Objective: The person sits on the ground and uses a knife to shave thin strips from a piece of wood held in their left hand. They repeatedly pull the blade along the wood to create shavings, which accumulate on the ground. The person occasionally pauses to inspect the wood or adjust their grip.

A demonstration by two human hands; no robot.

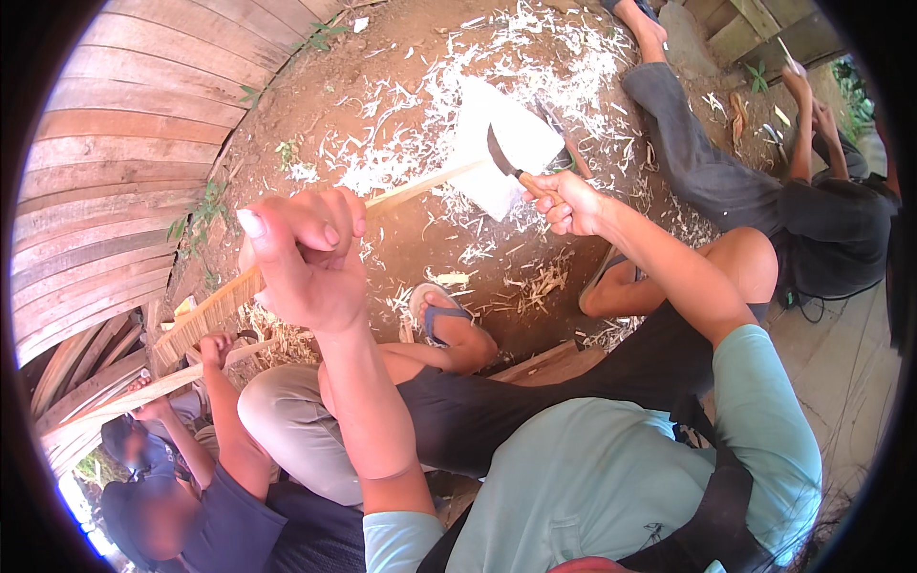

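Observation:
My left hand [313,253] is raised in front of me, its fingers curled round a long pale wooden strip [420,189]. The strip slants from the lower left up past the hand, tapering toward its far end. In my right hand [571,203] is the wooden handle of a curved knife [499,153]. Its dark, hooked blade points up and away, close to the strip's far end. Whether the blade touches the strip I cannot tell. Below the hands are my bent legs and a sandalled foot [445,315].
Wood shavings [401,124] cover much of the dirt floor, around a white sheet or sack [511,143]. A plank wall [134,153] curves along the left. At lower left a person [205,506] holds another wooden strip [153,396]; another person [831,220] sits at right.

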